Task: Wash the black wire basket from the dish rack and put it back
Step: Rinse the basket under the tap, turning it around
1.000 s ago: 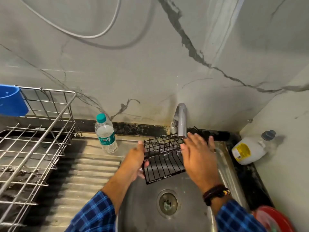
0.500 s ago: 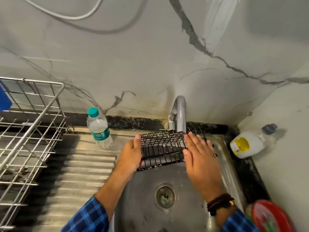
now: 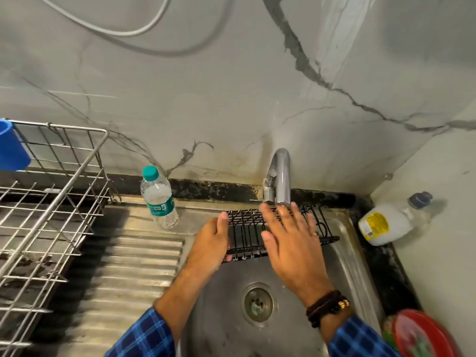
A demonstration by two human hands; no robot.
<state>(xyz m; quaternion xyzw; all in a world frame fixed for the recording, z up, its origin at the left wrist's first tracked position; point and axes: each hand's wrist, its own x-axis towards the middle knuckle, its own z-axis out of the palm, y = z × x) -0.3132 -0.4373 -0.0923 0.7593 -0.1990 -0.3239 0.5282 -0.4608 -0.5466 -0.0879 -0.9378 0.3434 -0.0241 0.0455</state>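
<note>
The black wire basket (image 3: 247,233) is held level over the steel sink (image 3: 360,266), just under the spout of the tap (image 3: 282,173). My left hand (image 3: 210,243) grips the basket's left end, thumb on the top rim. My right hand (image 3: 291,243) lies flat on the basket's wires with straight, spread fingers reaching toward the spout. The basket's right end sticks out past my right hand. Whether water runs from the tap cannot be made out. The silver wire dish rack (image 3: 51,215) stands at the left on the counter.
A clear water bottle (image 3: 158,199) with a teal cap stands on the ribbed drainboard (image 3: 123,279). A white jug (image 3: 389,222) lies at the right corner. A red lid (image 3: 422,336) sits at the bottom right. A blue cup (image 3: 11,148) hangs at the rack's far left.
The basket has tipped from a steep tilt to nearly level and shifted right under the spout. My right hand slid leftward across its wires.
</note>
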